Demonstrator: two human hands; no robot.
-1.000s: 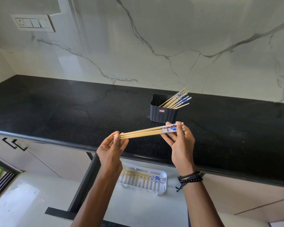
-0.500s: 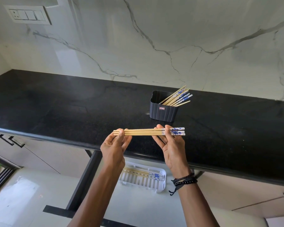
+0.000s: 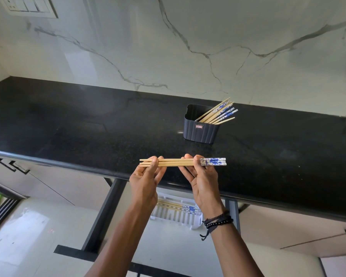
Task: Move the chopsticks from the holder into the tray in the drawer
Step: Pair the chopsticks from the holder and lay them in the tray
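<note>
Transfer step: left hand [image 3: 146, 184] and right hand [image 3: 203, 182] pinch blue-patterned wooden chopsticks [image 3: 178, 162] level, which likely next need lowering into the white slotted tray [image 3: 174, 218].

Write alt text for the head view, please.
A left hand and right hand pinch a level bundle of wooden chopsticks with blue-patterned ends over a black stone counter. Behind stands a dark ribbed holder with more; below, a white slotted tray in an open drawer.
</note>
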